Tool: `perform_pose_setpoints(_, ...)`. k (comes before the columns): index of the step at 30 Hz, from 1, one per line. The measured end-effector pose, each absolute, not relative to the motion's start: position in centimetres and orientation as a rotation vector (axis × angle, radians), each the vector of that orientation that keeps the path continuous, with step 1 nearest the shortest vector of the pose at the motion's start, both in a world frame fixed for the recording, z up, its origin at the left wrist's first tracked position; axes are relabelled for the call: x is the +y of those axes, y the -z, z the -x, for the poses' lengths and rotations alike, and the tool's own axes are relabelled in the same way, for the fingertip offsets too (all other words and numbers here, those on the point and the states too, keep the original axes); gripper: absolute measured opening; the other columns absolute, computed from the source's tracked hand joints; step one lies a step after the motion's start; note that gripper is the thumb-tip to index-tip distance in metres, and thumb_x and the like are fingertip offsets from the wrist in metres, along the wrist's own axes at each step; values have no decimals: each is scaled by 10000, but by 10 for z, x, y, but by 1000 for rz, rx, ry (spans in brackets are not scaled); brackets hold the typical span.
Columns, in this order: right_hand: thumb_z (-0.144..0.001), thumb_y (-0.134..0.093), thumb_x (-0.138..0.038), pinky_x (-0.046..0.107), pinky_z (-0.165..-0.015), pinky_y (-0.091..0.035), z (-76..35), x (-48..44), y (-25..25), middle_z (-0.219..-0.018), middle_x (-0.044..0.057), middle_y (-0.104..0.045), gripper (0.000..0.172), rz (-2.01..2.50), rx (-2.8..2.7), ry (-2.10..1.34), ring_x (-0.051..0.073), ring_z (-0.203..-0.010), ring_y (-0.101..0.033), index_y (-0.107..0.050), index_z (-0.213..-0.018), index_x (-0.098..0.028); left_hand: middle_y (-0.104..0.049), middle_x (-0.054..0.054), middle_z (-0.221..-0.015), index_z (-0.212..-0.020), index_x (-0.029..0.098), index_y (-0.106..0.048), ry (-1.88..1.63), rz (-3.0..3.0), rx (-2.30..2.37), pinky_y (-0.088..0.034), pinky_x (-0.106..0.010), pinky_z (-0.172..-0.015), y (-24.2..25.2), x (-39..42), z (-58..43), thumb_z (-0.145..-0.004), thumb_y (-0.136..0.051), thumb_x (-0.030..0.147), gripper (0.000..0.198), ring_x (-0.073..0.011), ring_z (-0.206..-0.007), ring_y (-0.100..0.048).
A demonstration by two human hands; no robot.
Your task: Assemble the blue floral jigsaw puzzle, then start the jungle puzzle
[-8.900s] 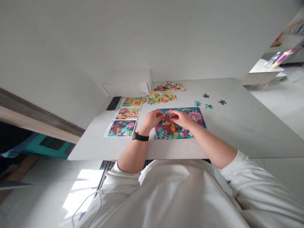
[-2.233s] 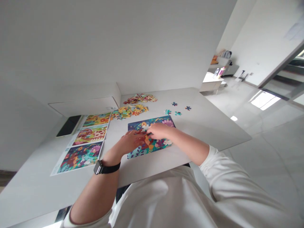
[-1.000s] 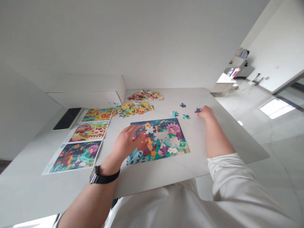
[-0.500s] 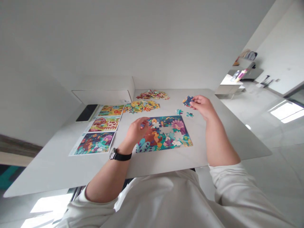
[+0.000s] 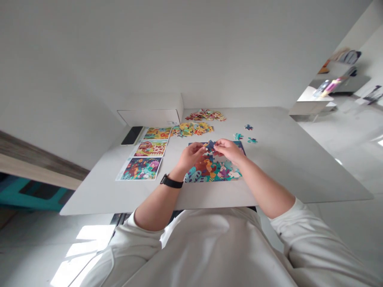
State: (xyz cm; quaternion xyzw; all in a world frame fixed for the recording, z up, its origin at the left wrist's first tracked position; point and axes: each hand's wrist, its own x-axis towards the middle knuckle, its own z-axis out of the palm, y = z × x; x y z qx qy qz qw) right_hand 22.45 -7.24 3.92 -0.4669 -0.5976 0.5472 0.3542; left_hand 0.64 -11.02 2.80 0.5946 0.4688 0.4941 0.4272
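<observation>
My right hand point(image 5: 229, 151) pinches a dark blue puzzle piece point(image 5: 211, 146) with a yellow-orange end. From the other side, my left hand point(image 5: 191, 154) has its thumb and fingers closed at the piece's yellow end. Both hands are over the upper part of a partly assembled jigsaw puzzle point(image 5: 205, 175), covering some of it. Gaps show grey table in its middle and right. Foxes, white rabbits and leaves are printed on it. To the upper right lie loose pieces: a dark blue piece point(image 5: 248, 127), a teal piece point(image 5: 238, 136) and another teal piece point(image 5: 252, 140).
Left of the puzzle lie picture sheets point(image 5: 142, 169) and a black phone point(image 5: 132, 135). Behind are a yellow pile of pieces point(image 5: 194, 128), a reddish pile of pieces point(image 5: 206, 115) and a white box point(image 5: 149, 116) against the wall. The table point(image 5: 299, 167) has its edge close to my body.
My right hand has brought the puzzle piece from the upper right to above the puzzle, where my left hand meets it. A dark blue piece on the table now shows. The view has shifted.
</observation>
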Motion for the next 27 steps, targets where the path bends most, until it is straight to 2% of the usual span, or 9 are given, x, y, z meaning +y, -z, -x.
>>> perform_pose_setpoints(6, -883, -757, -518, 298, -735, -565, -220, -74, -29, -907, 20, -782, 318, 1172, -1653, -1406, 212, -832, -771, -623, -958, -239, -763, -68, -848, -916, 175, -685, -1262, -1433, 1179, -531, -295, -709, -32, -112, -6, -767, -860, 702, 574, -183, -788, -698)
perform_pose_setpoints(10, -885, -724, -527, 299, -746, -553, -223, -72, -22, -918, 18, -770, 313, 1137, -1757, -1216, 202, -832, -731, -660, -989, -239, -763, -57, -823, -891, 175, -695, -1216, -1481, 1221, -532, -300, -699, -37, -115, -4, -796, -865, 630, 495, -186, -763, -690)
perform_pose_setpoints(15, -877, -729, -576, 299, -679, -532, -226, -68, -14, -837, 3, -737, 343, 1107, -1798, -1180, 185, -718, -657, -711, -955, -242, -742, -26, -776, -873, 173, -732, -1149, -1606, 1340, -482, -284, -688, -37, -116, -4, -913, -740, 474, 304, -163, -723, -639)
perform_pose_setpoints(19, -859, -755, -577, 305, -655, -510, -226, -68, -15, -766, 5, -722, 341, 1119, -1802, -1123, 190, -681, -642, -716, -876, -239, -758, -30, -814, -907, 176, -748, -1147, -1638, 1369, -493, -287, -724, -35, -114, -3, -963, -645, 403, 255, -173, -757, -655)
perform_pose_setpoints(23, -863, -752, -597, 320, -671, -522, -224, -70, -18, -774, 17, -747, 357, 1115, -1758, -1090, 199, -678, -669, -705, -873, -242, -778, -52, -832, -892, 173, -749, -1128, -1617, 1345, -526, -291, -757, -31, -111, -2, -978, -628, 433, 299, -185, -782, -689)
perform_pose_setpoints(27, -862, -754, -624, 324, -639, -540, -223, -72, -21, -787, 26, -768, 386, 1142, -1709, -1124, 223, -691, -721, -699, -904, -245, -796, -80, -840, -895, 167, -762, -1115, -1576, 1357, -543, -291, -719, -29, -110, -2, -984, -622, 584, 449, -201, -781, -707)
